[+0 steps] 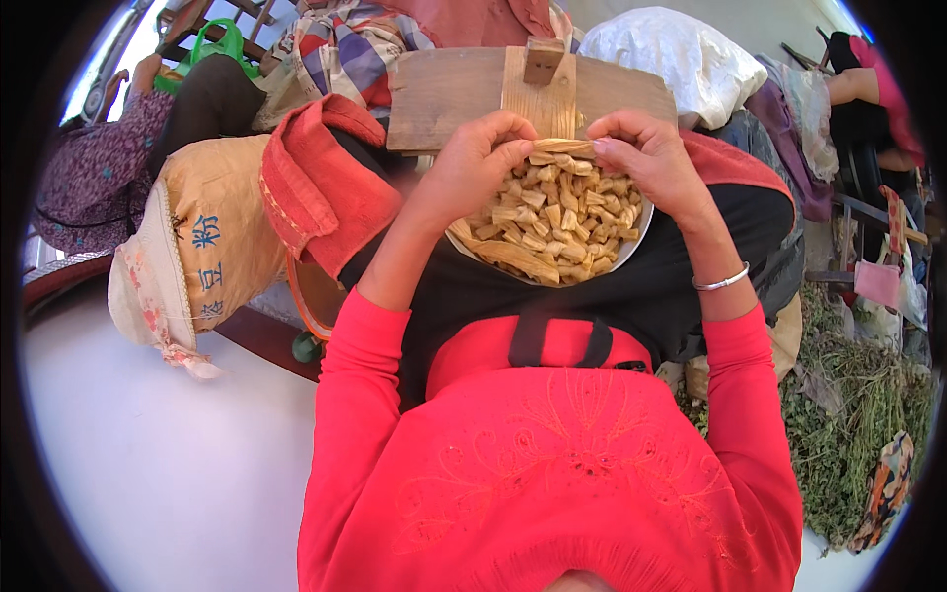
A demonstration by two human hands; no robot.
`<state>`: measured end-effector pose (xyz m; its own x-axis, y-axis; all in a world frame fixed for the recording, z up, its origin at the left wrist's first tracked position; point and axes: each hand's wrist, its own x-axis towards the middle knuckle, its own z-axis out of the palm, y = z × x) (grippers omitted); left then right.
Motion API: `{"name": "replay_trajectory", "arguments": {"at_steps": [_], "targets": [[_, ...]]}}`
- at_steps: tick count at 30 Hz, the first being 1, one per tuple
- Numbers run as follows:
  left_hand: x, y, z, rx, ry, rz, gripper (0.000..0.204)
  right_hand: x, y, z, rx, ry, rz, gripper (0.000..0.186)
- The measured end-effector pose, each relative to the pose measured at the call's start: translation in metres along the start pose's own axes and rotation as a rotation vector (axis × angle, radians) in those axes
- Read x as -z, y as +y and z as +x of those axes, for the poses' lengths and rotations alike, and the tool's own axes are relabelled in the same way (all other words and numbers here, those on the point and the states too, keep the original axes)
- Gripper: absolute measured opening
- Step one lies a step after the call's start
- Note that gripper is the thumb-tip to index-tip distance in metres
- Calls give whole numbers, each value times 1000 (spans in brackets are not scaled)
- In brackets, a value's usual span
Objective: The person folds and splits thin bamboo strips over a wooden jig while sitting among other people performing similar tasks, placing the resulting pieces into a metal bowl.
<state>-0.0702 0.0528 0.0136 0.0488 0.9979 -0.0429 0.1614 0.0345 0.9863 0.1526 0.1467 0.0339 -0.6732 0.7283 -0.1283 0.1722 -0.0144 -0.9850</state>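
Observation:
My left hand (483, 163) and my right hand (646, 158) each pinch one end of a tan, folded strip (563, 146), which looks like dried husk or leaf. It is stretched level between them. Right below sits a pale, shallow bowl (643, 223) on my lap, heaped with small tan folded or knotted pieces (557, 219). A longer flat strip (508, 259) lies at the heap's near left side. Exactly what material these are cannot be made out.
Beyond the bowl stands a wooden board with an upright block (543, 61). At left are a red towel (321, 183), a tan woven sack (222, 232) and a seated person's patterned sleeve (99, 178). A white sack (681, 59) lies far right; dried plants (848, 424) cover the right floor.

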Motion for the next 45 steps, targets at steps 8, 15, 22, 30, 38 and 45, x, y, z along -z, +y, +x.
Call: {"name": "replay_trajectory", "arguments": {"at_steps": [8, 15, 22, 30, 38, 45], "targets": [[15, -13, 37, -17, 123, -18, 10, -11, 5, 31, 193, 263, -404, 13], [17, -37, 52, -13, 212, 172, 8, -27, 20, 40, 227, 267, -501, 12], [27, -34, 22, -66, 356, 426, 11, -27, 22, 12, 541, 316, -846, 9], [-63, 20, -27, 287, 93, -652, 17, -57, 9, -7, 547, 457, -844, 16], [-11, 47, -39, -45, -38, -59, 19, -47, -20, -69, 132, -461, -265, 17], [-61, 81, -63, -245, 185, -284, 49, -62, -85, -72, 359, 127, 138, 17]]}}
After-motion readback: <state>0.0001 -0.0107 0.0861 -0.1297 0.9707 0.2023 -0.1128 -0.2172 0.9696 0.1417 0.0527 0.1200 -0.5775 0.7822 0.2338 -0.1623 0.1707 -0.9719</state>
